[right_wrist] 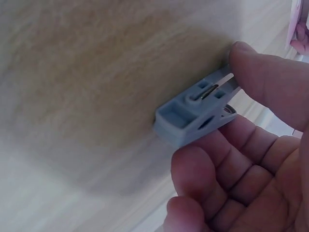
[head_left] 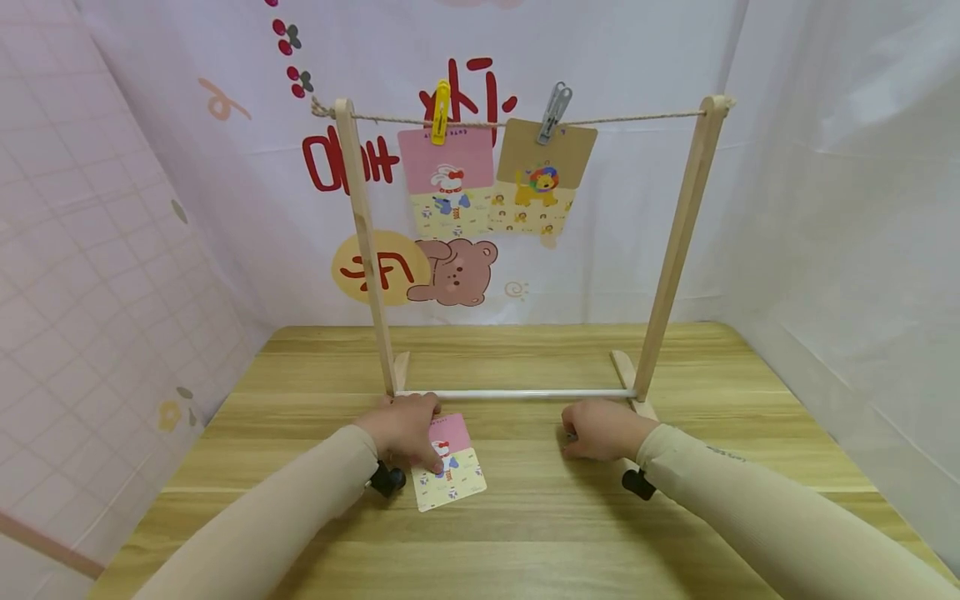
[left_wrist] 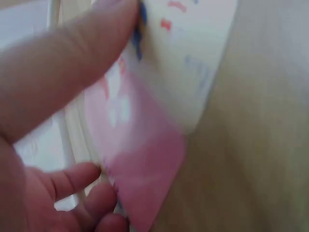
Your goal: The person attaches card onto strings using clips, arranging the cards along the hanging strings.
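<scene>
A card [head_left: 461, 483] with a pink top, a pale yellow lower half and a bunny picture is in my left hand [head_left: 403, 427]. The thumb lies over its printed face while the other fingers are at its edge and behind it. In the left wrist view the card [left_wrist: 149, 159] looks bent and blurred. My right hand [head_left: 603, 429], low over the table near the stand's right foot, pinches a grey-blue clothespin [right_wrist: 193, 113] by its handle end between thumb and curled fingers. The clothespin's jaw end points away from the palm, close to the wood.
Behind the hands stands a wooden frame [head_left: 678, 242] with a white bottom bar [head_left: 517, 394]. Its rope [head_left: 637, 119] carries a bunny card [head_left: 416, 162] under a yellow clothespin [head_left: 441, 112] and a lion card [head_left: 517, 154] under a grey clothespin [head_left: 555, 112].
</scene>
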`<state>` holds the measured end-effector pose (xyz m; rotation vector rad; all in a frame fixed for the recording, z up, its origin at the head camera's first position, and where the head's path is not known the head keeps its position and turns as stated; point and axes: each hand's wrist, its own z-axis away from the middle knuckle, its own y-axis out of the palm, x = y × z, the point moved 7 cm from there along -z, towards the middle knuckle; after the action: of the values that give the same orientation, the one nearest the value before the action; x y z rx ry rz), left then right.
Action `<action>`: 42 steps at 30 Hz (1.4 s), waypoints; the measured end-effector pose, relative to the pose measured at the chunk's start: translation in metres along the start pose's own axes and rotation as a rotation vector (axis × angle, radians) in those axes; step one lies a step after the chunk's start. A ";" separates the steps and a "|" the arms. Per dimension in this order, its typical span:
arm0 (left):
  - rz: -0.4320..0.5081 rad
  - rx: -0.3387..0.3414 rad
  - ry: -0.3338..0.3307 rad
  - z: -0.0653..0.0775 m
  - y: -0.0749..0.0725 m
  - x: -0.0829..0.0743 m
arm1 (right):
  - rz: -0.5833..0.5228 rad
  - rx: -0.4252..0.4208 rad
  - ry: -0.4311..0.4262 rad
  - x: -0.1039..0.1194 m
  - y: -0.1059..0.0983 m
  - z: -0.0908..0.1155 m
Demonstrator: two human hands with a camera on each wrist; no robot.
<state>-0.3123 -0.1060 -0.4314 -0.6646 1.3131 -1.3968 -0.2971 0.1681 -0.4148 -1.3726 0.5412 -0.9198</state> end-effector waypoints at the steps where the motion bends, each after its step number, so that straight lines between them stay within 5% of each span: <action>1: 0.004 0.005 0.013 0.000 0.001 -0.003 | 0.000 0.001 -0.002 0.001 0.000 0.000; 7: 0.058 0.013 0.060 -0.001 0.004 -0.013 | 0.006 -0.005 -0.020 0.005 -0.001 0.001; 17: -0.038 0.002 0.030 0.003 0.000 -0.007 | -0.007 0.015 0.005 0.003 -0.001 -0.001; 42: 0.158 0.008 -0.017 -0.007 0.003 0.002 | -0.018 0.018 0.037 -0.001 0.000 -0.002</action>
<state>-0.3183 -0.1046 -0.4360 -0.5532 1.3169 -1.2652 -0.2994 0.1673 -0.4157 -1.3485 0.5484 -0.9644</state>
